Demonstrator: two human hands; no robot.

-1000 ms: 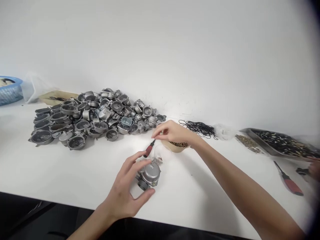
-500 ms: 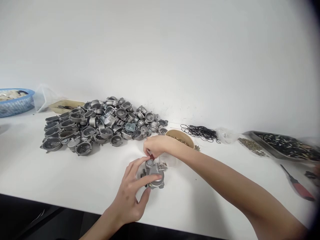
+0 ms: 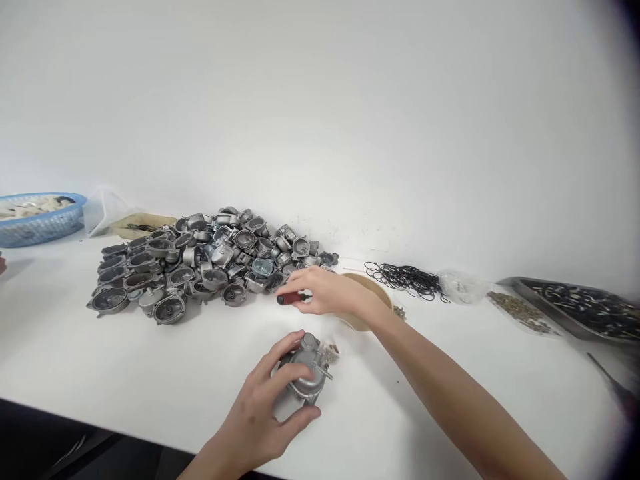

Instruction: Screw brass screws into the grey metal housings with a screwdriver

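My left hand [image 3: 265,407] grips a grey metal carburetor body [image 3: 306,368] that rests on the white table [image 3: 150,373] near the front edge. My right hand [image 3: 325,293] is closed around a small red-handled screwdriver [image 3: 287,299], held lying sideways just above the table, behind the carburetor and in front of a tan bowl [image 3: 373,293]. A few small loose metal parts [image 3: 331,351] lie beside the carburetor.
A large heap of grey metal housings [image 3: 200,260] fills the left middle. Black rubber rings [image 3: 405,277], a clear bag [image 3: 463,285], small screws [image 3: 520,310] and a dark tray of parts [image 3: 575,303] lie right. A blue basket [image 3: 40,217] stands far left.
My right hand lifted the screwdriver off the carburetor top and moved it back and left, turning it sideways. The left hand kept its grip on the carburetor. The camera tilted up slightly.
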